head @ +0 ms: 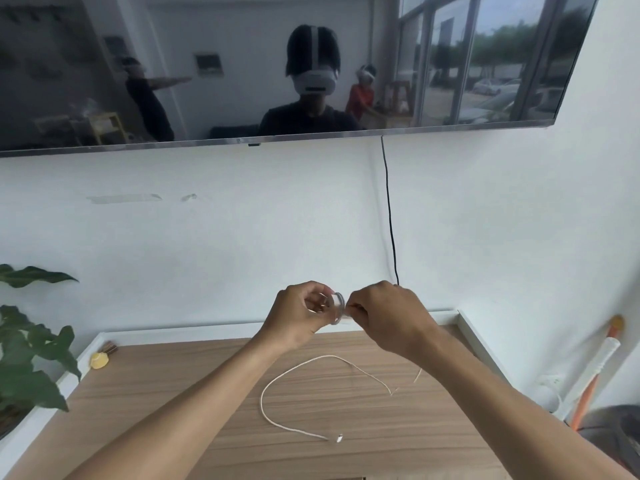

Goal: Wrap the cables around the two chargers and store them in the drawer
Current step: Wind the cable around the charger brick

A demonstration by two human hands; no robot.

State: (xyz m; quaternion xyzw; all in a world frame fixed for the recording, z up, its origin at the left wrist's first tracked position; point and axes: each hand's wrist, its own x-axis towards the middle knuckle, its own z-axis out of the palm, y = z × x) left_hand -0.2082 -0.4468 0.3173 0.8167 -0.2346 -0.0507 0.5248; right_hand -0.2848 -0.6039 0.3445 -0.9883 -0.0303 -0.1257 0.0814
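Note:
Both hands are raised above the back of the wooden cabinet top [207, 386]. My left hand [298, 317] grips a small white charger [337, 308] with cable loops wound round it. My right hand [388, 317] pinches the cable right beside the loops. The charger body is mostly hidden by my fingers. A second white cable [277, 382] lies loose on the wood in an open curve, its plug end [338, 438] toward me. Its far part runs under my right forearm. No drawer is visible.
A wall-mounted screen [242, 64] hangs above, with a black cord [389, 209] running down the wall. A leafy plant [27, 358] stands at the left. A small yellow object [99, 361] sits at the back-left corner. An orange-and-white stick [595, 368] leans at right.

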